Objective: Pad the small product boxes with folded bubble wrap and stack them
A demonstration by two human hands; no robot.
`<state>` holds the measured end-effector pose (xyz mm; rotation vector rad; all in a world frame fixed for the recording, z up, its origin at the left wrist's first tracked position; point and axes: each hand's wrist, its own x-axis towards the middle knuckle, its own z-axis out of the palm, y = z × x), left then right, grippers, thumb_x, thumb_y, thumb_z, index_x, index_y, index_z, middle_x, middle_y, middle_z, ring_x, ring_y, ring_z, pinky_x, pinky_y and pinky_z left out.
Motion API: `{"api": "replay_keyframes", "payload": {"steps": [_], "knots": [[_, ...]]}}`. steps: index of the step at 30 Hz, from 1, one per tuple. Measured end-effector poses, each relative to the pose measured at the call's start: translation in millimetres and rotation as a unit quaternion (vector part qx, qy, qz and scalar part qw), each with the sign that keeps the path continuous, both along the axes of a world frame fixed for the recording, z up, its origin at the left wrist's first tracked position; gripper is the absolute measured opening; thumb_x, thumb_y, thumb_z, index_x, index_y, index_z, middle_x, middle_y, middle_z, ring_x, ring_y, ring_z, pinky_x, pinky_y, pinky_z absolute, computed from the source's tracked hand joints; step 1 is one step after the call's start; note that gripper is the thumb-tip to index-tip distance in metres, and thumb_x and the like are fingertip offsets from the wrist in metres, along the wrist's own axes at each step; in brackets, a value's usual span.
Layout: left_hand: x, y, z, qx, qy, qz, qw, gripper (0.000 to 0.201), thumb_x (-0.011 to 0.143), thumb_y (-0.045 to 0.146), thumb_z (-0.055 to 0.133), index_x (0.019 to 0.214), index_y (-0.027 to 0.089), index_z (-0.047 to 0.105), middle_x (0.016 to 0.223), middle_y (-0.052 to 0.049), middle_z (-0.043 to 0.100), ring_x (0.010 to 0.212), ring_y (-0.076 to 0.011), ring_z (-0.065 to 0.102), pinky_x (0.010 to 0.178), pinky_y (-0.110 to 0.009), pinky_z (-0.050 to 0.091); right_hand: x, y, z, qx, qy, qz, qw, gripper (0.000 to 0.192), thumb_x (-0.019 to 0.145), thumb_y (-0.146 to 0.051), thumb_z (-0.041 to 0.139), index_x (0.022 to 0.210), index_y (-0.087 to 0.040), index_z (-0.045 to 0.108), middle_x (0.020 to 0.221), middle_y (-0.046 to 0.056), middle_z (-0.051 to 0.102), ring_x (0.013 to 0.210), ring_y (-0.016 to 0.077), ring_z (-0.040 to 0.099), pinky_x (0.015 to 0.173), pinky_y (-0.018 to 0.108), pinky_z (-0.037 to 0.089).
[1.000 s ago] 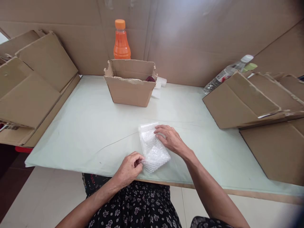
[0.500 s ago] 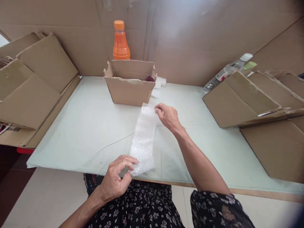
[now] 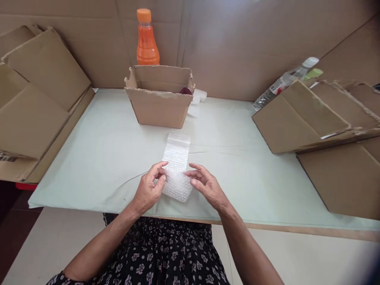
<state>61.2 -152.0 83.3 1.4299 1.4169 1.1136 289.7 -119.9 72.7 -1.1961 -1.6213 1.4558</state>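
Bubble wrap (image 3: 177, 168) lies on the table (image 3: 97, 158), near side of the open cardboard box (image 3: 158, 105), far end flat. Your left hand (image 3: 148, 190) pinches its near, bunched-up end; your right hand's (image 3: 204, 186) fingers touch it, loosely spread. Whatever sits inside looks only partly rolled.

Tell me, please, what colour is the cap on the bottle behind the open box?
Orange, like the bottle itself; the head view shows it.

orange bottle (image 3: 146, 39) behind open carton (image 3: 158, 97); flat cardboard (image 3: 299, 118) right, clear bottle (image 3: 285, 82).
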Motion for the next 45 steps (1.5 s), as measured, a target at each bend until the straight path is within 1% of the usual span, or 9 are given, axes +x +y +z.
{"api": "replay_keyframes", "payload": {"steps": [4,7,11,15,23,29,34,39,45], "knots": [[-6.1,8.6,-5.4,-0.001,0.044,0.049,0.998,0.042,0.094,0.027,0.053,0.135,0.018,0.053,0.098,-0.004,0.066,0.082,-0.0133,0.064,0.071,-0.024,0.051,-26.8,14.7,-2.5,0.095,-0.045,-0.038,0.994,0.044,0.090,-0.034,0.062,0.133,-0.021,0.056,0.091,0.004,0.072,0.082,0.0179,0.067,0.078,0.033,0.053],[-12.9,5.6,-9.0,0.096,0.136,0.103,0.981,0.044,0.094,0.025,0.054,0.138,0.018,0.051,0.115,-0.010,0.065,0.100,-0.0190,0.064,0.081,-0.031,0.054,-40.0,40.9,-10.4,0.195,-0.164,-0.068,0.965,0.039,0.092,-0.025,0.056,0.130,-0.021,0.059,0.096,0.005,0.073,0.086,0.0197,0.066,0.084,0.035,0.050],[-16.1,-6.8,-16.6,0.219,0.272,-0.032,0.936,0.036,0.091,0.018,0.057,0.127,0.020,0.060,0.124,-0.012,0.064,0.121,-0.0264,0.057,0.103,-0.044,0.048,-49.0,70.0,-27.7,0.274,-0.326,-0.043,0.904,0.036,0.092,-0.020,0.055,0.128,-0.018,0.062,0.100,0.010,0.075,0.094,0.0265,0.065,0.088,0.041,0.046],[-17.1,-13.6,-26.5,0.168,0.368,-0.135,0.904,0.035,0.086,0.011,0.056,0.120,0.018,0.063,0.119,-0.012,0.066,0.114,-0.0295,0.058,0.097,-0.047,0.049,-38.8,62.0,-27.4,0.330,-0.360,-0.065,0.870,0.036,0.095,-0.027,0.057,0.129,-0.018,0.062,0.127,0.016,0.067,0.111,0.0313,0.061,0.090,0.044,0.046],[-22.5,-4.4,-35.4,0.154,0.364,-0.151,0.906,0.048,0.077,0.001,0.053,0.120,0.021,0.065,0.124,-0.011,0.065,0.117,-0.0291,0.057,0.099,-0.047,0.048,-25.0,-1.7,-14.0,0.361,-0.309,0.140,0.869,0.039,0.090,-0.031,0.066,0.128,-0.024,0.064,0.134,0.014,0.065,0.123,0.0323,0.059,0.096,0.050,0.049],[-21.6,-9.5,-23.2,0.134,0.246,-0.102,0.955,0.024,0.093,0.012,0.050,0.105,0.020,0.068,0.093,-0.005,0.075,0.088,-0.0205,0.068,0.082,-0.036,0.054,-27.3,-9.4,-15.3,0.258,-0.241,0.059,0.934,0.025,0.100,-0.025,0.050,0.116,-0.025,0.069,0.104,0.006,0.077,0.093,0.0214,0.071,0.083,0.038,0.056],[-12.6,2.4,-29.7,0.064,0.254,-0.067,0.963,0.033,0.090,0.016,0.052,0.120,0.021,0.066,0.117,-0.008,0.075,0.100,-0.0213,0.072,0.091,-0.035,0.057,-15.5,-26.5,-2.7,0.333,-0.286,-0.034,0.898,0.031,0.099,-0.029,0.054,0.128,-0.026,0.064,0.122,0.011,0.070,0.111,0.0277,0.066,0.090,0.045,0.053],[-4.1,16.6,-33.4,0.094,0.293,-0.060,0.950,0.034,0.092,0.017,0.053,0.123,0.020,0.064,0.112,-0.009,0.073,0.101,-0.0230,0.069,0.091,-0.038,0.057,-29.2,-28.7,-14.0,0.367,-0.347,0.055,0.861,0.029,0.093,-0.023,0.060,0.122,-0.024,0.066,0.127,0.012,0.068,0.116,0.0305,0.061,0.092,0.047,0.049],[-18.9,-9.0,-20.5,0.181,0.267,-0.142,0.936,0.035,0.093,0.019,0.056,0.127,0.021,0.061,0.123,-0.011,0.068,0.116,-0.0267,0.061,0.100,-0.045,0.049,-26.5,-22.0,-22.6,0.289,-0.269,0.032,0.918,0.024,0.100,-0.022,0.051,0.116,-0.023,0.068,0.104,0.006,0.076,0.095,0.0224,0.069,0.084,0.039,0.052]]}}
